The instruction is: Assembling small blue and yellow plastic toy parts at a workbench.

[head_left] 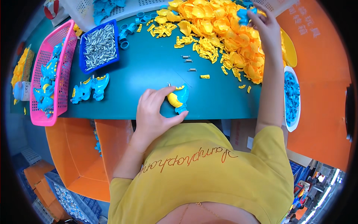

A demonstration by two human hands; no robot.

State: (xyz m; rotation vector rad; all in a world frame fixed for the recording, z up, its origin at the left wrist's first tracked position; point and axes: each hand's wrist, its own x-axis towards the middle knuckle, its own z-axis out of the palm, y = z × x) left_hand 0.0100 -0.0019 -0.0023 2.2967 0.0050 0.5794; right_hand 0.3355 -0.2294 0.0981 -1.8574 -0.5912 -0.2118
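Note:
Near the table's front edge, my left hand [151, 111] is closed, fingers and thumb gripping a blue-and-yellow plastic toy part [181, 98]. A small metal spring sits by its upper end, close to my fingertips. My right hand [266, 29] reaches to the far right over a heap of yellow plastic shells [212, 22], pinching a small blue plastic piece [243, 17]. Between my hands and the heap lie several loose springs [192, 70] and one small yellow strip [204, 76]. Left of my left hand rest assembled blue-and-yellow toy parts [99, 87].
A blue tray of springs [81, 56] and a pink basket of toy parts [60, 89] stand at left. Blue rings [124, 45] lie beside the tray. A white container of blue pieces [298, 112] stands at right. An orange bin [74, 153] sits below the table [220, 100].

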